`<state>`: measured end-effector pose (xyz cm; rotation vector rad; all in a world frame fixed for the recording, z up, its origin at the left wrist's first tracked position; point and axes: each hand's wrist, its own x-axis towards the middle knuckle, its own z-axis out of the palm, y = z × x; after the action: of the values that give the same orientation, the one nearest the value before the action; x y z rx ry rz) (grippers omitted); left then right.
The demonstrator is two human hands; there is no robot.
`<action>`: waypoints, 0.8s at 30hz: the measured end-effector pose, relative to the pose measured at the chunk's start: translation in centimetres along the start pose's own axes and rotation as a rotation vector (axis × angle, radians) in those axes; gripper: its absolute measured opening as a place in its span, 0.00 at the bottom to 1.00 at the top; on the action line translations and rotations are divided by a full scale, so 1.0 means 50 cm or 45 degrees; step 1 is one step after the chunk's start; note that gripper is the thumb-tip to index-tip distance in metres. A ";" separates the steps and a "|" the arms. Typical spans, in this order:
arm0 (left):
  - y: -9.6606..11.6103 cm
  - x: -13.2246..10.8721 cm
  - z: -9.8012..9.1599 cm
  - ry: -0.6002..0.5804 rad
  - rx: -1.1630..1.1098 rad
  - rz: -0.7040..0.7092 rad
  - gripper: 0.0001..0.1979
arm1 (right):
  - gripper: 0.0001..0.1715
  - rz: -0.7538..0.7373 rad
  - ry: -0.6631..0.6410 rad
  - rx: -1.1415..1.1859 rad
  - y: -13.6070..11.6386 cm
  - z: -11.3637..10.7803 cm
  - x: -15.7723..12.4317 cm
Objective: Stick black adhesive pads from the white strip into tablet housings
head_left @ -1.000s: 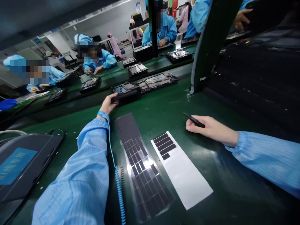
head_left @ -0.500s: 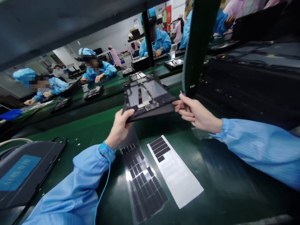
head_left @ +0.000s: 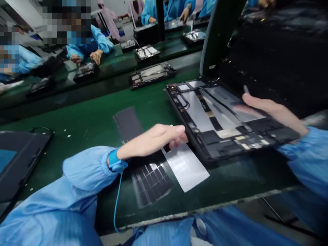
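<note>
Green bench (head_left: 92,119) — on it white sheet (head_left: 188,167), dark-patched film (head_left: 152,181), grey case (head_left: 28,160) — pale specks (head_left: 68,136).

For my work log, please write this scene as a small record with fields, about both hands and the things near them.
Device: inner parts facing up, right of white sheet
Left hand: over the sheet's upper part, near the device's left edge; contact unclear
Right hand: over the device's right side, blurred; grip unclear
Film with dark pieces: left of the sheet, partly hidden
Blue wristband: left side, cord hanging from it
</note>
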<state>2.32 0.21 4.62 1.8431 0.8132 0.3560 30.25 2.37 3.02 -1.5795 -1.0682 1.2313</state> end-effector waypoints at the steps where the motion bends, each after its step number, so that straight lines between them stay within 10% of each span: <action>1: 0.005 -0.002 -0.008 0.000 0.101 0.005 0.22 | 0.20 0.121 0.023 -0.020 0.007 -0.016 0.000; 5: -0.021 0.006 -0.028 0.026 0.653 0.058 0.12 | 0.26 0.171 0.069 -0.337 0.036 -0.056 0.004; 11: -0.088 0.031 -0.051 -0.119 0.749 0.011 0.11 | 0.26 -0.720 0.095 -1.155 0.048 -0.051 0.011; 14: -0.093 0.035 -0.055 -0.069 0.614 0.001 0.10 | 0.18 -0.976 0.134 -1.011 0.015 0.000 -0.011; 21: -0.097 0.031 -0.054 -0.058 0.429 -0.011 0.11 | 0.16 -1.015 -0.970 -0.568 -0.018 0.197 -0.036; 24: -0.100 0.032 -0.057 -0.078 0.414 -0.009 0.10 | 0.09 -1.102 -1.146 -0.545 0.004 0.225 -0.027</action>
<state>0.00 4.43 1.10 2.1399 0.8743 0.1676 19.03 2.28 1.36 -0.5649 -2.3831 1.0952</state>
